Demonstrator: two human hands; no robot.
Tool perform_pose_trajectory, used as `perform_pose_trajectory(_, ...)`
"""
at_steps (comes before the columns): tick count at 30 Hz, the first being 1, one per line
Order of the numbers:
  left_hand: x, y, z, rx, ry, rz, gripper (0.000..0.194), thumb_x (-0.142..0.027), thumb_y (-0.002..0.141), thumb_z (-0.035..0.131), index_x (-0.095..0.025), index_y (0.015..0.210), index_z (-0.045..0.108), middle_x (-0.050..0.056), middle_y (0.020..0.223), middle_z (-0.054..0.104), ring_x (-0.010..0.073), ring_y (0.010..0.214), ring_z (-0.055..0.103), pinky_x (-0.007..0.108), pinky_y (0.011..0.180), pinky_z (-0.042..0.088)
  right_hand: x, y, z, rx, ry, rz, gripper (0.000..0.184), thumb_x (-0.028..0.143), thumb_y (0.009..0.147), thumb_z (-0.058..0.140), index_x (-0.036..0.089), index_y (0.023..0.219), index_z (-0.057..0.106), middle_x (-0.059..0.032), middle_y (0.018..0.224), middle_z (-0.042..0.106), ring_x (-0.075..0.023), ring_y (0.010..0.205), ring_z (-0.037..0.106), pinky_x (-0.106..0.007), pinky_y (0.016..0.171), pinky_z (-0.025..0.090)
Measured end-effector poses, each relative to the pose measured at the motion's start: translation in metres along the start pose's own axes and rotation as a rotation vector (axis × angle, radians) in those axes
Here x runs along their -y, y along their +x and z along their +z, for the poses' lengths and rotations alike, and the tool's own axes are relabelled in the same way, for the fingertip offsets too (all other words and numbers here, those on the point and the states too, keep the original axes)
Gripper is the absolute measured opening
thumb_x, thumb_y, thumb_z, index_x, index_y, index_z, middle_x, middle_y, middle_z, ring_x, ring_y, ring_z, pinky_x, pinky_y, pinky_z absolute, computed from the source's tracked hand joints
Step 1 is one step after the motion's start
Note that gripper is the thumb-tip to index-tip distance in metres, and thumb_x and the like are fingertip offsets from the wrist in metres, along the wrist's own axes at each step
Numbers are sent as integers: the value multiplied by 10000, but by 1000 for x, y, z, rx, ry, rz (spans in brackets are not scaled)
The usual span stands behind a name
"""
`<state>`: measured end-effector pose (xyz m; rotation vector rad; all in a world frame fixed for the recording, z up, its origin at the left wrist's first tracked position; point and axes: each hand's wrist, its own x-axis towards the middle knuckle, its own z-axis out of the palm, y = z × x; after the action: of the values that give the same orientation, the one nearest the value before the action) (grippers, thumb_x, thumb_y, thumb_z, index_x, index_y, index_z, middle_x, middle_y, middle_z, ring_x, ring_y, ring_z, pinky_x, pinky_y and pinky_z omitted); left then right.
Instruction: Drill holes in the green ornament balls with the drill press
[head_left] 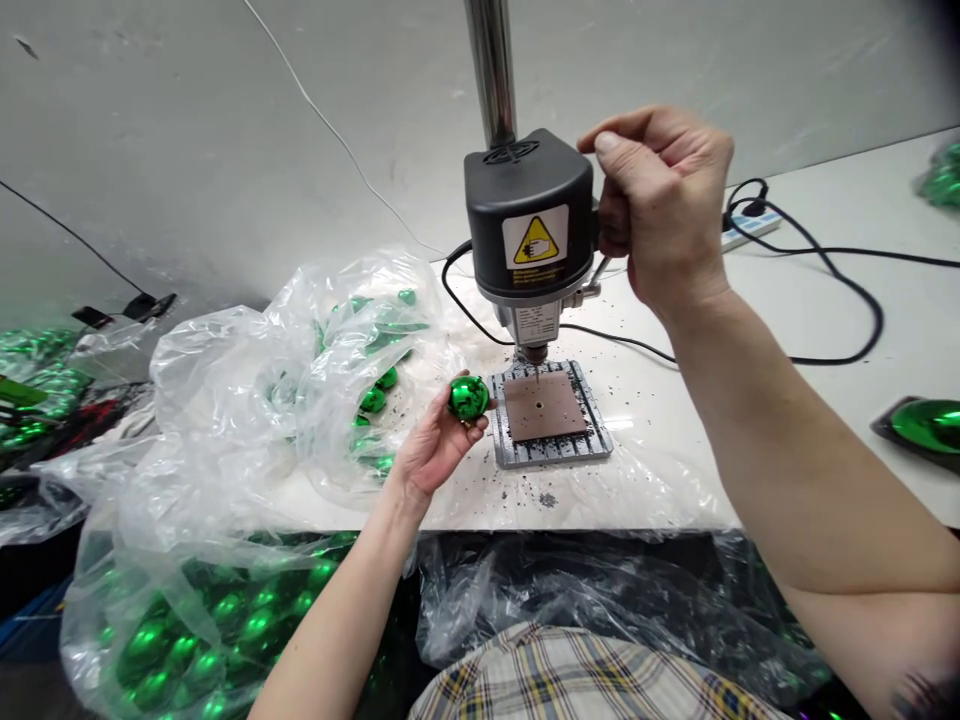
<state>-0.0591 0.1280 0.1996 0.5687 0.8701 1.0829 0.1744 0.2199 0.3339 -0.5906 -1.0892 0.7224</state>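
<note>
My left hand [435, 445] holds a shiny green ball [468, 397] in its fingertips, just left of the grey drill base plate [551, 450]. A brown square pad [544, 405] with a small hole lies on that plate. Above it hangs the black head of a small bench drill [529, 225] on a steel column [491, 70]. My right hand [660, 200] is closed around the drill's feed lever [596, 272] at the head's right side.
A clear plastic bag [300, 380] with several green balls lies left on the white table [825, 320]. Another bag of green balls [210, 630] hangs below the table edge. Black cables [840, 280] and a power strip [750, 228] lie at the right. Dark chips dot the table.
</note>
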Motion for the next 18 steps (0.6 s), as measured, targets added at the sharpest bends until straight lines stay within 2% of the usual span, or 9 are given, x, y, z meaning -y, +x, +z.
perform_pose_trajectory(3,24,10,7,-13,57,-2,398,-424,786,783,-144,1042,666,109,983,730,141,732,637,237,628,492,1,1,-1,13,-51,15,236,32,920,543,170,749,631,97,413,373,-66,327,280,-231,293,198)
perform_pose_trajectory(7,51,24,12,-135,307,241,516,-362,662,882,-153,1072,649,69,989,724,164,835,657,254,688,499,-2,3,-5,56,-122,14,175,187,921,592,237,756,622,69,475,374,-95,380,311,-257,349,271)
perform_pose_trajectory(11,64,43,12,-147,530,401,605,-367,646,890,-174,1156,628,70,1071,722,188,966,657,305,852,511,-7,6,-9,93,-194,-24,144,384,895,640,287,792,614,44,503,353,-142,491,403,-279,459,380)
perform_pose_trajectory(14,68,58,9,-177,621,431,613,-381,655,879,-171,1158,597,52,979,714,165,869,641,293,792,504,-10,7,-10,131,-203,-38,261,546,873,655,295,831,592,31,531,375,-175,604,484,-292,554,441)
perform_pose_trajectory(16,69,65,8,-189,683,441,595,-387,665,870,-163,1141,593,41,916,699,151,794,617,278,722,489,-9,6,-10,126,-204,-20,263,539,888,639,285,849,586,23,552,396,-183,654,511,-290,589,456)
perform_pose_trajectory(18,70,70,7,-184,746,460,573,-382,670,862,-160,1131,603,41,907,692,149,776,604,274,694,478,-6,4,-9,100,-217,22,174,432,933,588,270,871,584,18,565,398,-177,667,517,-281,593,452)
